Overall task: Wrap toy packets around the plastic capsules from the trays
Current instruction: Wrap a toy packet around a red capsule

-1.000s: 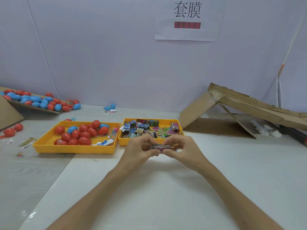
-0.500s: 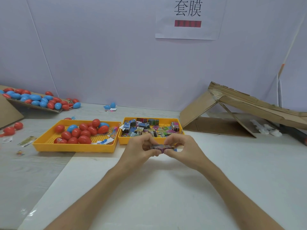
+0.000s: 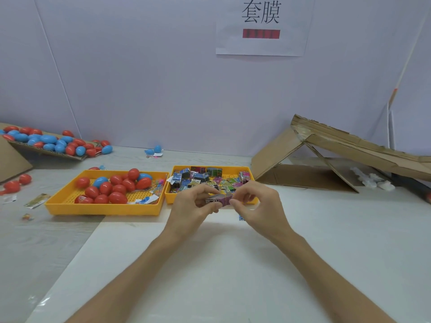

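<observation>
The packet [image 3: 220, 199], purple and silver, is held above the table [image 3: 233, 264], just in front of the packet tray [image 3: 210, 199]. The left hand [image 3: 194, 203] pinches its left end and the right hand [image 3: 255, 203] pinches its right end, fingers curled. No capsule is in the hands. The capsule tray [image 3: 102, 208] holds many bare capsules [image 3: 109, 188], so I judge most wrapping is left.

The toy packet [image 3: 219, 199], seen flat and edge-on a second ago, is now tilted up between the left hand [image 3: 193, 207] and the right hand [image 3: 258, 206], so that its purple face is shown.
</observation>
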The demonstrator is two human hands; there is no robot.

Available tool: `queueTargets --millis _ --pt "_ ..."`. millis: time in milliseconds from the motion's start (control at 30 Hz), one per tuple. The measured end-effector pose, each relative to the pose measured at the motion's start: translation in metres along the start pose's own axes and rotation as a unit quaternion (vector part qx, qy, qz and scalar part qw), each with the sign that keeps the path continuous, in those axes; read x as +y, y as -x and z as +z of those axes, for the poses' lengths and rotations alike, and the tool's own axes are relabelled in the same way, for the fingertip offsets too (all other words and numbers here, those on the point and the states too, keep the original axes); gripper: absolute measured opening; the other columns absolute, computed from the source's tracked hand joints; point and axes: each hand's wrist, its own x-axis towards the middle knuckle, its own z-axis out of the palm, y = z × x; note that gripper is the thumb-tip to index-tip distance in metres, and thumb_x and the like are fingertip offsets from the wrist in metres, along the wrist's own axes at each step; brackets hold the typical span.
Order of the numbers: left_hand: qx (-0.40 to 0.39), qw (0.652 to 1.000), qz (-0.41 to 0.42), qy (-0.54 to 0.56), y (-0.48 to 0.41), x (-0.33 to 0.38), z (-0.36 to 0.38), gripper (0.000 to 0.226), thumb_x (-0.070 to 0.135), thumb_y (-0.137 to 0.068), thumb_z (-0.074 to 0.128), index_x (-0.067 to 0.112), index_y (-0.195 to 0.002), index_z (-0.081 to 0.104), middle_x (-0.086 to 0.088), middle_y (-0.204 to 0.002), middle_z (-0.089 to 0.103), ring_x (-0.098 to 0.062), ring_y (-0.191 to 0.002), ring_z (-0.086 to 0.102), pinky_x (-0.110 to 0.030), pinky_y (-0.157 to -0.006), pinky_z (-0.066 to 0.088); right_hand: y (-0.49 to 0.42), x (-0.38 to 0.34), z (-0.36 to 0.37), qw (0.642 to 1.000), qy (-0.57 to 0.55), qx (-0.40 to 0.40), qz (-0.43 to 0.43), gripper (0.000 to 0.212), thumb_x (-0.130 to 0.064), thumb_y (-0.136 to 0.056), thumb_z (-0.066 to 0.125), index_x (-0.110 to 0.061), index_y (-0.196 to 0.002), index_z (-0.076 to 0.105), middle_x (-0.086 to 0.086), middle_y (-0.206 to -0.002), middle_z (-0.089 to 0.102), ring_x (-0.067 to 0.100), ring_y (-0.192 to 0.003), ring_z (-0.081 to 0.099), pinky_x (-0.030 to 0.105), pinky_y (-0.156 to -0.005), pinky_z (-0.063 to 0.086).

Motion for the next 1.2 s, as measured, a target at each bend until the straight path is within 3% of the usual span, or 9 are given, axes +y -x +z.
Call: queueTargets --millis 133,367,467,633,733,967,1100,1200 --pt "0.011 1.0 0.003 0.01 0.003 0.001 0.004 0.018 0.004 -0.082 0.081 0.01 -0.097 0.074 0.004 -0.082 0.075 -0.016 -0.072 0.073 -0.028 -0.068 0.06 0.004 -0.004 0.01 1.0 0.011 0.007 0.002 0.015 -0.002 -0.078 0.079 -0.016 -0.08 0.072 -0.011 -0.075 0.067 0.004 -0.069 0.059 0.009 -0.065 0.043" --pt "0.041 0.999 0.016 -0.002 0.008 0.004 0.011 0.019 0.005 -0.08 0.083 0.017 -0.092 0.074 0.002 -0.082 0.074 -0.016 -0.074 0.072 -0.038 -0.071 0.06 0.008 -0.01 0.02 0.998 0.031 0.04 0.032 0.012 -0.003 -0.081 0.075 -0.013 -0.077 0.07 -0.008 -0.072 0.065 0.009 -0.066 0.058 0.024 -0.061 0.049" --pt "0.048 0.998 0.028 -0.017 0.009 0.003 0.012 0.018 0.005 -0.08 0.083 0.015 -0.092 0.075 0.004 -0.081 0.074 -0.016 -0.076 0.072 -0.036 -0.071 0.059 0.01 -0.012 0.024 0.997 0.049 0.042 0.045 0.014 -0.003 -0.082 0.07 -0.014 -0.076 0.063 -0.007 -0.072 0.061 0.012 -0.067 0.055 0.026 -0.06 0.046" --pt "0.041 0.996 0.066 -0.052 0.009 0.003 0.015 0.018 0.005 -0.081 0.082 0.017 -0.093 0.075 0.013 -0.081 0.072 -0.009 -0.077 0.069 -0.029 -0.07 0.057 0.011 -0.011 0.025 0.992 0.106 0.029 0.062 0.017 -0.01 -0.081 0.064 -0.019 -0.077 0.051 -0.015 -0.074 0.049 0.006 -0.07 0.046 0.018 -0.068 0.033" --pt "0.043 0.993 0.082 -0.08 0.009 0.001 0.016 0.015 0.006 -0.082 0.081 0.014 -0.093 0.075 0.009 -0.082 0.072 -0.009 -0.076 0.068 -0.031 -0.069 0.057 0.009 -0.011 0.025 0.985 0.162 0.022 0.048 0.015 -0.009 -0.08 0.065 -0.016 -0.078 0.052 -0.01 -0.076 0.053 0.01 -0.068 0.044 0.028 -0.07 0.031" --pt "0.052 0.985 0.1 -0.131 0.008 -0.003 0.014 0.024 0.003 -0.083 0.078 0.013 -0.103 0.071 0.001 -0.077 0.072 -0.01 -0.07 0.067 -0.034 -0.065 0.057 0.01 -0.019 0.029 0.974 0.222 0.005 -0.039 0.004 -0.017 -0.077 0.054 -0.013 -0.076 0.055 -0.005 -0.071 0.054 0.018 -0.066 0.052 0.034 -0.07 0.033" --pt "0.041 0.978 0.137 -0.152 0.009 0.0 0.014 0.04 0.001 -0.083 0.075 0.02 -0.119 0.072 0.003 -0.093 0.076 0.006 -0.074 0.062 -0.017 -0.068 0.053 0.008 -0.017 0.029 0.969 0.241 0.019 -0.043 0.006 -0.018 -0.079 0.053 -0.013 -0.076 0.056 -0.004 -0.071 0.056 0.02 -0.066 0.053 0.033 -0.067 0.032" --pt "0.045 0.976 0.148 -0.154 0.009 0.002 0.013 0.039 0.003 -0.085 0.076 0.02 -0.12 0.073 0.005 -0.104 0.077 0.005 -0.077 0.059 -0.013 -0.069 0.05 0.008 -0.016 0.029 0.971 0.237 0.031 -0.023 0.005 -0.016 -0.079 0.06 -0.013 -0.077 0.057 -0.004 -0.074 0.059 0.02 -0.067 0.056 0.033 -0.067 0.032"
